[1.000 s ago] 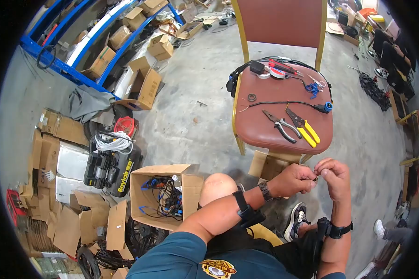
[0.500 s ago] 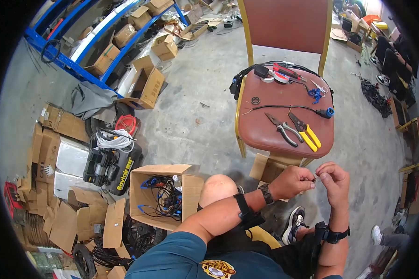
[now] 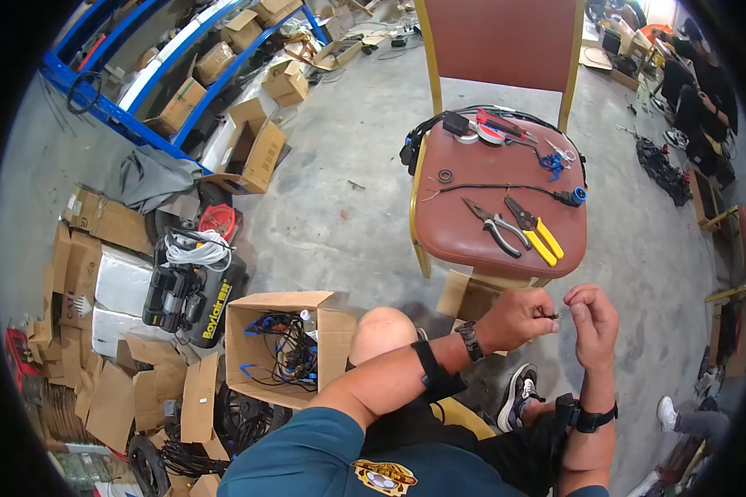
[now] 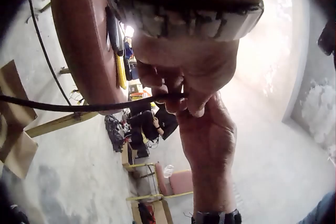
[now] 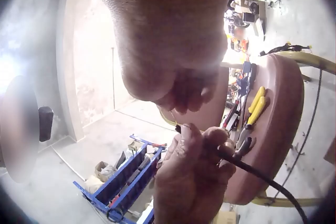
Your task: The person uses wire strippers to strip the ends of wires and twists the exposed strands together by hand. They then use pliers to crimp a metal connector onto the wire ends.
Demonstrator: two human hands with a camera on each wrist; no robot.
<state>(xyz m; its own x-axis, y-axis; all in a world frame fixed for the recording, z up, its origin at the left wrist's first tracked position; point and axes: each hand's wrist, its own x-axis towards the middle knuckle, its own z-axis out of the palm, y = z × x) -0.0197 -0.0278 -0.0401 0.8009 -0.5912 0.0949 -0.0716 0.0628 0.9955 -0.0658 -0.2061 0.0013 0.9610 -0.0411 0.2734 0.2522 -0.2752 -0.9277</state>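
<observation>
The left hand (image 3: 518, 320) pinches a black cable (image 4: 79, 107) near its end, thumb against curled fingers. In the right wrist view the cable (image 5: 268, 179) runs out of the left hand (image 5: 191, 182), and a thin wire (image 5: 173, 119) shows at its tip. Facing it, the right hand (image 3: 595, 327) has its thumb and fingers bent close to that tip; whether they pinch the wire is hidden. On the chair seat (image 3: 448, 232) beyond lie grey-handled pliers (image 3: 499, 228), a yellow-handled tool (image 3: 535, 232), a cable with a blue connector (image 3: 578, 196) and a black ring (image 3: 445, 176).
Red-handled tool (image 3: 501, 126), tape rolls (image 3: 466, 132) and scissors (image 3: 560, 151) lie at the seat's back. A cardboard box (image 3: 249, 364) of cables stands left of the knee, near a compressor (image 3: 215, 311). Blue shelving (image 3: 108, 112) is far left; a person (image 3: 704, 99) sits far right.
The hands have moved slightly apart, and the dark cable tip shows more clearly between them. The head view has shifted a little. Things on the seat keep their places.
</observation>
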